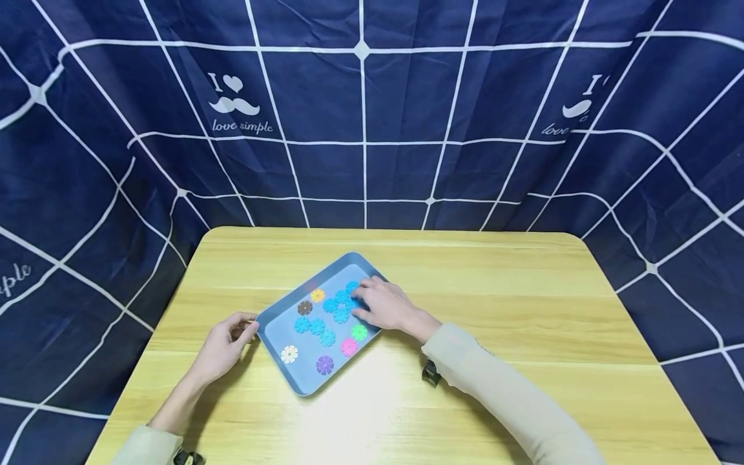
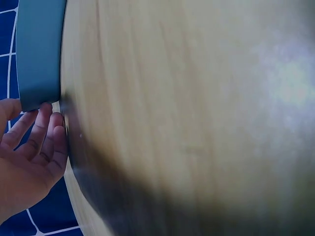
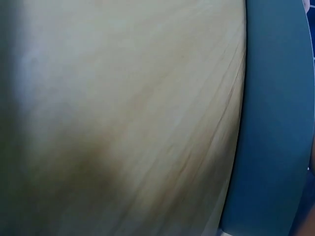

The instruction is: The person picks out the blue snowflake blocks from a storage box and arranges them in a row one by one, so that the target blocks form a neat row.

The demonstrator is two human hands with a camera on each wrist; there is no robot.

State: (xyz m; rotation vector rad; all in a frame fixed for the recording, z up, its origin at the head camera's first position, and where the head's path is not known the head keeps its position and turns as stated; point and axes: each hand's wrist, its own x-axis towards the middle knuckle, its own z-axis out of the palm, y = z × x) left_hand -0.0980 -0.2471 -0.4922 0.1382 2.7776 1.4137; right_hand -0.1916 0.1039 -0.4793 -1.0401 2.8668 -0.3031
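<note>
A shallow blue-grey tray (image 1: 278,321) lies at an angle on the wooden table. My left hand (image 1: 223,345) pinches its left corner, the thumb at the rim and the fingers against the outer wall; the left wrist view shows this hand (image 2: 34,152) at the tray's end (image 2: 42,54). Over the tray's right side, my right hand (image 1: 386,305) reaches down with bent fingers among blue notched plastic discs (image 1: 341,315). Its fingertips partly cover some discs, so a firm hold cannot be made out. Another group of blue discs (image 1: 316,327) lies nearer the middle.
Along the tray are single discs: orange (image 1: 317,295), brown (image 1: 305,308), white (image 1: 289,354), purple (image 1: 325,365), pink (image 1: 349,347) and green (image 1: 359,332). The wooden table (image 1: 511,310) extends around the tray. A dark blue checked curtain (image 1: 407,97) surrounds the table's back and sides.
</note>
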